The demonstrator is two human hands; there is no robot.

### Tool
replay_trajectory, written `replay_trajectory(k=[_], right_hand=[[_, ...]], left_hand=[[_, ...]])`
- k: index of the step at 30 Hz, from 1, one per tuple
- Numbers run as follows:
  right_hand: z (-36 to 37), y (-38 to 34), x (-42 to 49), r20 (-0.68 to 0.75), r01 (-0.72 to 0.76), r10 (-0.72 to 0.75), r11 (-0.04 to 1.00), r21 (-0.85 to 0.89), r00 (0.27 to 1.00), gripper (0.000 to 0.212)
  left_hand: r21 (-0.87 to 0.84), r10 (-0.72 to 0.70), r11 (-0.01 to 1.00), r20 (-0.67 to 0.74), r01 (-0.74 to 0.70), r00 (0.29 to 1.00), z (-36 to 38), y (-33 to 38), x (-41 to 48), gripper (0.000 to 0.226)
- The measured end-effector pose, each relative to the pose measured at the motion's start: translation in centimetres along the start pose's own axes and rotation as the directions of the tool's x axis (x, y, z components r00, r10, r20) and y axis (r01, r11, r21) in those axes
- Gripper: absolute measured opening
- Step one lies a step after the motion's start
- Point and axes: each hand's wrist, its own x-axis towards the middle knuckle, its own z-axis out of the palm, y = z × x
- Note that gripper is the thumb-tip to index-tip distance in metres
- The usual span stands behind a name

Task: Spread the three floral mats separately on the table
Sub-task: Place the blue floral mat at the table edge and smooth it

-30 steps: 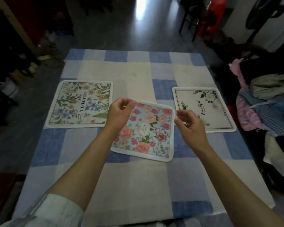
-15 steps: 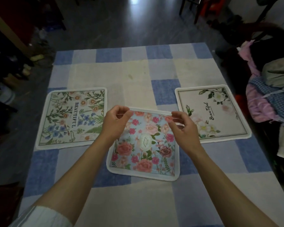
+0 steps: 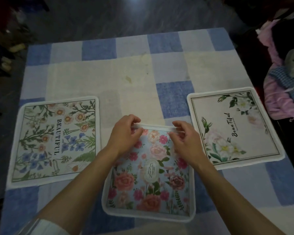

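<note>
Three floral mats lie apart on the checked tablecloth (image 3: 136, 78). The left mat (image 3: 54, 139) shows daisies, blue flowers and the word BEAUTIFUL. The right mat (image 3: 234, 126) is pale with white flowers and script lettering. Between them, nearer to me, lies the blue mat with pink roses (image 3: 149, 182). My left hand (image 3: 126, 134) pinches this mat's far left corner. My right hand (image 3: 185, 141) pinches its far right corner. Both hands hold the white far edge slightly raised off the cloth.
A pile of clothes (image 3: 282, 78) in pink, blue check and grey lies off the table's right side. Dark floor (image 3: 126, 16) lies beyond the far edge. Shoes and clutter (image 3: 7, 51) sit on the floor at the left.
Both hands have drawn the rose mat toward me and straightened it square with the table. My right hand, free a second ago, now grips the far right corner. The view has tilted down.
</note>
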Motion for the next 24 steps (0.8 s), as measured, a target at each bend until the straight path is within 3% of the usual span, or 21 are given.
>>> replay_trajectory(k=[4, 10, 19, 24], right_hand=[[0.8, 0.4, 1.5, 0.057, 0.061, -0.055, 0.993, -0.105, 0.997, 0.039], [1.3, 1.4, 2.3, 0.068, 0.046, -0.029, 0.962, -0.270, 0.997, 0.040], [1.7, 1.5, 2.0, 0.047, 0.100, -0.089, 0.888, -0.448, 0.995, 0.028], [1.3, 1.0, 2.1, 0.027, 0.117, -0.119, 0.861, -0.494, 0.992, 0.012]], left_hand=[[0.280, 0.083, 0.953, 0.114, -0.112, 0.990, 1.2, -0.8, 1.8, 0.031], [0.589, 0.163, 0.772, 0.176, -0.236, 0.971, 1.6, -1.3, 3.0, 0.037], [0.636, 0.195, 0.729, 0.158, -0.251, 0.968, 1.8, -0.9, 2.6, 0.027], [0.651, 0.235, 0.720, 0.097, -0.240, 0.967, 1.5, 0.0, 1.6, 0.020]])
